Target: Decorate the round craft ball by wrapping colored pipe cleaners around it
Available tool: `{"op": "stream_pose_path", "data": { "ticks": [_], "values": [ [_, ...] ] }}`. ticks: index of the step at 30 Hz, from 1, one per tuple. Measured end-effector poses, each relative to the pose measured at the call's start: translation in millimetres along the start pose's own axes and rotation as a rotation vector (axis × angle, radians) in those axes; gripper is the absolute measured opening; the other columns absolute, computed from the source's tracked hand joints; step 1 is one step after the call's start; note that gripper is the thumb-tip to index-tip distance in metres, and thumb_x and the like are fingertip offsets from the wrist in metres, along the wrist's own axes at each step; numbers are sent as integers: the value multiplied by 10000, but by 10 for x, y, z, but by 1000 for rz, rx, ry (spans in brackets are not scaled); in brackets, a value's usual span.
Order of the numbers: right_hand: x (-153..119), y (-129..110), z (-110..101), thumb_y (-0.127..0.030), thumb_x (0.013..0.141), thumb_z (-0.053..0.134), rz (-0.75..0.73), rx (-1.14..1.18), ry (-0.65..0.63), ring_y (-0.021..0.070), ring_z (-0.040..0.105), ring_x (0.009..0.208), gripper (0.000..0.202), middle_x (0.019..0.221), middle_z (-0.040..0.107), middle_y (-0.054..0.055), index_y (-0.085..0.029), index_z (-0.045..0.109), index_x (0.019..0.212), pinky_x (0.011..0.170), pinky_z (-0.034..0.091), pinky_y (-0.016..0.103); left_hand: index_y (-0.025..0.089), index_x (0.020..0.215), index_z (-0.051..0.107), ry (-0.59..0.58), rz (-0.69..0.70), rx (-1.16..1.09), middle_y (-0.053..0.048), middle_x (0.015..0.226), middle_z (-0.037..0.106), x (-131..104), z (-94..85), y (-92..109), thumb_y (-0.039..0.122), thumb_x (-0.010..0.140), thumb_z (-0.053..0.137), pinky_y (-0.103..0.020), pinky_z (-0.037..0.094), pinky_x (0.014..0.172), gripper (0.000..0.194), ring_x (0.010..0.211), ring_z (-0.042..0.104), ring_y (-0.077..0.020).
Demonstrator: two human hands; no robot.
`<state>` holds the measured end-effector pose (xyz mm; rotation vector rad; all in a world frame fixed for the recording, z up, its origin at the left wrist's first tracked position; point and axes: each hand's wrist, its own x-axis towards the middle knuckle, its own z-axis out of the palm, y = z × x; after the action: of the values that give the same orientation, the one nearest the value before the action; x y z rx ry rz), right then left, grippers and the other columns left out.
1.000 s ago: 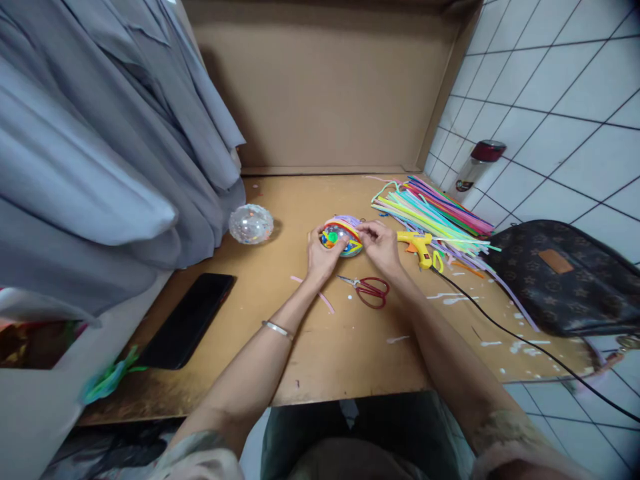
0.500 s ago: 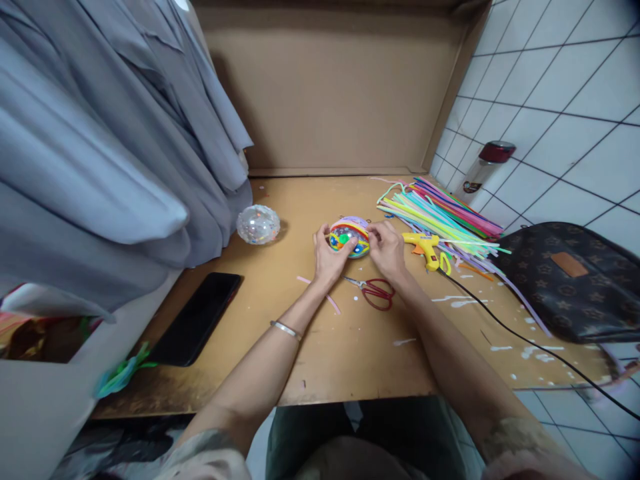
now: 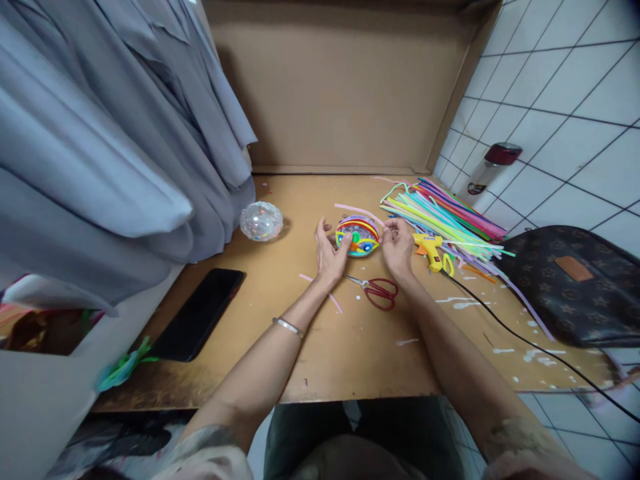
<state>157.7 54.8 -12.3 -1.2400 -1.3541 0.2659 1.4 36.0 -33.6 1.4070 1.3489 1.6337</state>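
A round ball [image 3: 358, 228] banded with red, yellow and purple strips, with green, blue and orange pieces on its front, rests against my left hand [image 3: 331, 253]. The left thumb presses on its front while the fingers stay at its left side. My right hand [image 3: 397, 247] is just right of the ball, its thumb and fingertips pinched on a pink pipe cleaner [image 3: 357, 210]. That strip stretches leftward over the top of the ball. Red-handled scissors [image 3: 380, 293] lie on the table below the hands.
A yellow glue gun [image 3: 429, 250] with a black cord lies right of my right hand, before a pile of colourful pipe cleaners [image 3: 445, 210]. A clear ball [image 3: 261, 221] and a black phone [image 3: 197, 313] are at left. A dark patterned bag [image 3: 575, 293] sits at right.
My right hand has moved slightly right, away from the ball, and the pink pipe cleaner now shows stretched out above it. The left fingers have loosened, leaving more of the ball visible.
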Motion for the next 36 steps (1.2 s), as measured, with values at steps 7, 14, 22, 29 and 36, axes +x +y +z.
{"op": "stream_pose_path", "data": {
  "ticks": [7,14,22,29,36],
  "values": [
    [13,-11,-3,-263,827,472,35,39,23,195,593,707,68,784,603,5,-243,524,867,699,469,336,206,1272,558,-25,63,86,-139,1318,534,9,-30,-22,535,906,556,-436,464,1057,492,1203,578,-260],
    [17,-12,-10,-271,829,468,51,88,0,188,593,683,70,752,596,-5,-238,518,865,708,481,340,191,1210,584,-42,67,83,-130,1256,574,25,-31,-16,534,914,536,-422,465,1047,456,1158,601,-247],
    [13,-3,-5,-275,868,449,102,176,26,165,628,661,47,733,633,-17,-241,475,889,700,503,322,193,1184,586,41,92,30,-117,1209,589,62,-65,-22,520,919,535,-371,507,942,425,1034,624,-208],
    [18,-74,-13,-275,854,458,93,204,112,148,605,619,35,708,622,-30,-247,472,869,643,495,292,182,1117,608,89,21,-63,-106,1132,635,124,-27,-134,467,919,547,-372,503,954,352,1020,624,-203],
    [3,-96,-40,-268,875,446,21,105,91,169,606,678,51,733,617,-16,-248,490,889,680,488,311,174,1166,559,207,121,-33,-117,1170,612,122,-98,-46,438,934,509,-335,491,916,355,1028,609,-190]
  ]
}}
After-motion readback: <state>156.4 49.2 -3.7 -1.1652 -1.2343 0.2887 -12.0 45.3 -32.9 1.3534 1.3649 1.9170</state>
